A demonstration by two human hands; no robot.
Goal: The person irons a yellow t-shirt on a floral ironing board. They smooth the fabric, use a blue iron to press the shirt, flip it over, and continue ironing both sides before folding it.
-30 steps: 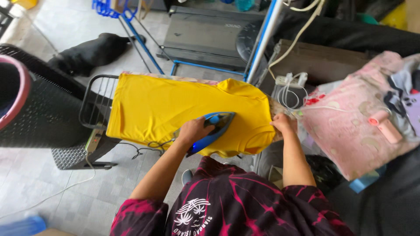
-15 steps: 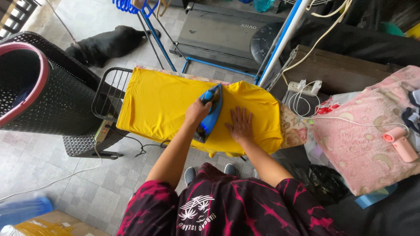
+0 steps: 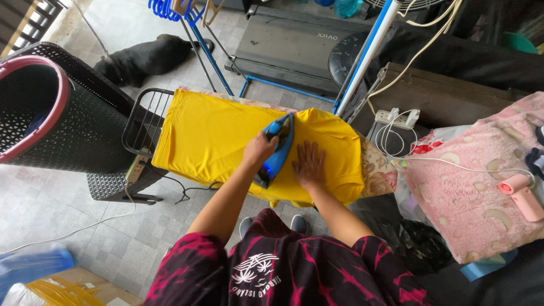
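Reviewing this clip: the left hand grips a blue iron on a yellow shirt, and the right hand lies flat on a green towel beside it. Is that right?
Not quite. In the head view the right hand lies flat on the same yellow shirt, not a green towel. The rest holds: the left hand grips the blue iron on that shirt.

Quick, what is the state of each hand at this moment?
Left hand: closed around the handle of the blue electric iron.
Right hand: open, flat on the yellow cotton T-shirt.
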